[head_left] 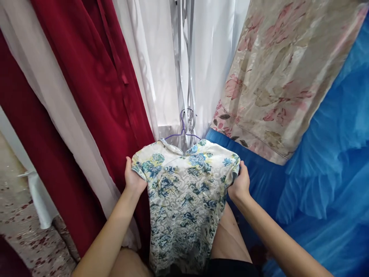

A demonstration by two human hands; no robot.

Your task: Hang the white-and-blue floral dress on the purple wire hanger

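A short-sleeved floral dress (pixel 184 200), white with blue, green and yellow flowers, hangs on a purple wire hanger (pixel 182 132) in the middle of the view. Its hem runs out of sight at the bottom. My left hand (pixel 135 177) is closed on the sleeve at the left, fingers mostly behind the cloth. On the other side my right hand (pixel 240 182) grips the opposite sleeve, its fingers partly hidden too. Between them the garment is spread out, its collar towards the hanger. The hook stands free against the white cloth behind.
Dark red garments (pixel 95 57) and a pale pink one (pixel 54 77) hang at the left. White fabric with ribbons (pixel 213 50) hangs behind. To the right are a beige floral cloth (pixel 273 73) and a ruffled blue tulle garment (pixel 331 165). My bare leg (pixel 232 234) shows below.
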